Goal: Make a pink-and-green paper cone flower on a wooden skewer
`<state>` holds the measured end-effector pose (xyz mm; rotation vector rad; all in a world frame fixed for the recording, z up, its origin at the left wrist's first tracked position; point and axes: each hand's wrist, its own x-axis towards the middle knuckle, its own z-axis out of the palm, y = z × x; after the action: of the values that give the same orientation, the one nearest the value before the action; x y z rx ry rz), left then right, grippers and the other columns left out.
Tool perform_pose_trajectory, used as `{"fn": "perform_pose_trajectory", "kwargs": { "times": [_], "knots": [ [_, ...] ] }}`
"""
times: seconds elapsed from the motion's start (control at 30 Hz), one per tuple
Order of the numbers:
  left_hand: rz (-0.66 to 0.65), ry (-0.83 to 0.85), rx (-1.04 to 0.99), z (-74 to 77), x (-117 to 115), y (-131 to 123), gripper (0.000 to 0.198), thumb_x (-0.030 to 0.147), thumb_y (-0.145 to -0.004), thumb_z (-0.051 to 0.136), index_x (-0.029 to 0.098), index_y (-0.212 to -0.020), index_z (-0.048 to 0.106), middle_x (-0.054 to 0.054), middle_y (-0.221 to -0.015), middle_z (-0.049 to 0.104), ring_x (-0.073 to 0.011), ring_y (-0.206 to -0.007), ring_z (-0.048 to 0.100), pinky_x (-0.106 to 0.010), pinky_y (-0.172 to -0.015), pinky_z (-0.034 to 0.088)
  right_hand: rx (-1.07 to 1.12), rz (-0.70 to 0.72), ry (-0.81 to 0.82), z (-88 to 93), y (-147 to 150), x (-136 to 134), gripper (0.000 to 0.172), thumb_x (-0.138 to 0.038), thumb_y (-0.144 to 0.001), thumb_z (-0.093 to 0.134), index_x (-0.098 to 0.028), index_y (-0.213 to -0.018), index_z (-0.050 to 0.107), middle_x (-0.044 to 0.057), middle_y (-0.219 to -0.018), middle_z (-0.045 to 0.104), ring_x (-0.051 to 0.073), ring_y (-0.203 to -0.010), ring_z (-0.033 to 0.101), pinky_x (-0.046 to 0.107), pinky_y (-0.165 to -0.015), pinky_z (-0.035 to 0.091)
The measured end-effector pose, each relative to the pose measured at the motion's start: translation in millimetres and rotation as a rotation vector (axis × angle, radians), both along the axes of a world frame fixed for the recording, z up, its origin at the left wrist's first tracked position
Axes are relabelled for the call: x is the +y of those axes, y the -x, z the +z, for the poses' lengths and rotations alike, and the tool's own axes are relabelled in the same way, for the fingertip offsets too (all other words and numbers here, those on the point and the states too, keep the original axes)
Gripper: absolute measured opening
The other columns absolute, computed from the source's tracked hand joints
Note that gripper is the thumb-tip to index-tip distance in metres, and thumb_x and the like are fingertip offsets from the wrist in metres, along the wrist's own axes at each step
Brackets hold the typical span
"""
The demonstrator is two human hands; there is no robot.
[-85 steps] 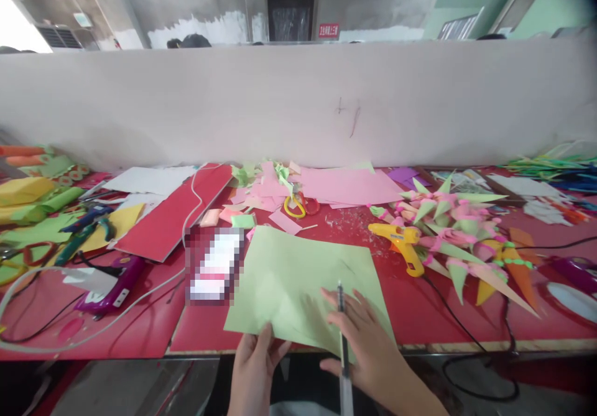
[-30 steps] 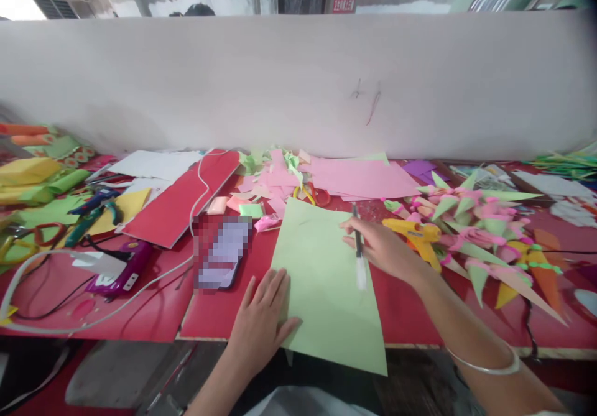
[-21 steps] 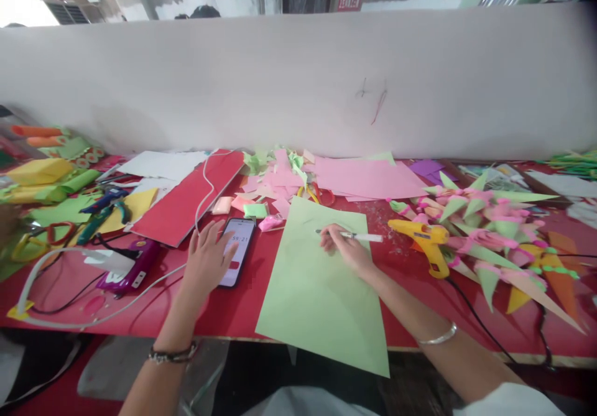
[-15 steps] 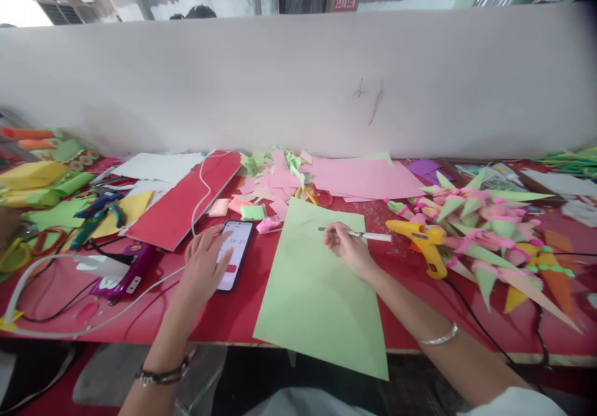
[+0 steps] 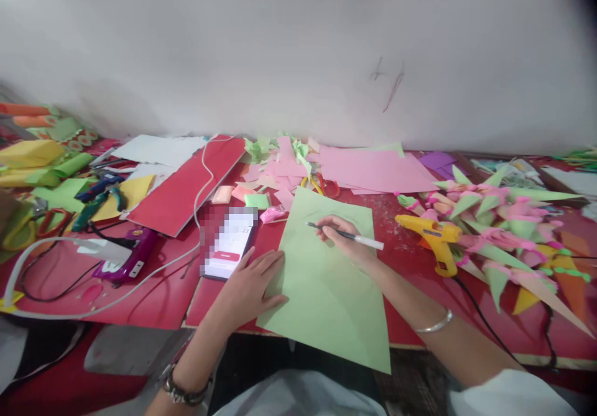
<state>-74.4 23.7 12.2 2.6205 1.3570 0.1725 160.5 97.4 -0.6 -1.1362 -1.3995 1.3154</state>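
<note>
A large light green sheet (image 5: 326, 298) lies on the red table, its near corner hanging over the front edge. My right hand (image 5: 342, 235) is closed around a pen (image 5: 359, 239) with a clear white barrel, its tip over the upper part of the sheet. Faint lines show near the sheet's top. My left hand (image 5: 254, 288) lies with fingers spread, fingertips on the sheet's left edge. Just beyond that hand is a phone (image 5: 231, 242) with a lit screen, partly blurred out.
A yellow glue gun (image 5: 436, 235) lies right of the sheet, beside pink and green paper flowers (image 5: 499, 217). Scissors (image 5: 329, 186) and pink paper (image 5: 373, 167) are behind. Leftward are a red board (image 5: 181, 192), a purple power strip (image 5: 128, 257), pliers (image 5: 96, 208) and a white cable.
My left hand has moved from over the phone to the right, onto the green sheet's edge. The pen in my right hand has shifted slightly. The head view has tilted down.
</note>
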Motion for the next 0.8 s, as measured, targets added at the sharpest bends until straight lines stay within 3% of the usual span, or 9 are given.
{"fn": "perform_pose_trajectory", "kwargs": {
  "times": [0.27,0.57,0.67,0.8],
  "knots": [
    [0.107,0.015,0.010,-0.3,-22,-18,0.051,0.017,-0.079,0.043,0.012,-0.129,0.034,-0.011,-0.131,0.045,-0.0223,-0.118,0.044,-0.037,-0.099,0.036,-0.075,0.024,-0.026,-14.0,22,6,0.021,-0.037,-0.079,0.048,-0.019,-0.069,0.048,-0.001,-0.062,0.059,0.010,-0.054,0.052,0.023,-0.052,0.040],
    [0.115,0.024,0.003,-3.7,-29,-20,0.053,0.021,-0.082,0.043,0.010,-0.132,0.029,-0.014,-0.136,0.039,-0.0239,-0.122,0.040,-0.036,-0.095,0.041,-0.128,-0.014,-0.058,-20.2,23,6,0.021,-0.038,-0.081,0.046,-0.020,-0.070,0.044,-0.002,-0.066,0.055,0.009,-0.056,0.047,0.022,-0.052,0.036],
    [0.096,0.021,0.016,-3.4,-28,-18,0.055,0.023,-0.082,0.043,0.011,-0.133,0.026,-0.014,-0.136,0.038,-0.0239,-0.123,0.039,-0.036,-0.095,0.042,-0.130,0.075,-0.047,-13.3,22,2,0.020,-0.036,-0.081,0.047,-0.020,-0.070,0.045,-0.002,-0.065,0.055,0.009,-0.058,0.048,0.022,-0.055,0.037],
    [0.089,0.009,0.017,-2.4,-28,-17,0.056,0.024,-0.083,0.044,0.013,-0.134,0.023,-0.013,-0.136,0.039,-0.0233,-0.123,0.039,-0.036,-0.096,0.041,-0.128,0.312,0.000,-2.4,17,-2,0.022,-0.032,-0.078,0.052,-0.018,-0.063,0.048,-0.001,-0.060,0.059,0.010,-0.056,0.051,0.023,-0.055,0.039]
  ]
}}
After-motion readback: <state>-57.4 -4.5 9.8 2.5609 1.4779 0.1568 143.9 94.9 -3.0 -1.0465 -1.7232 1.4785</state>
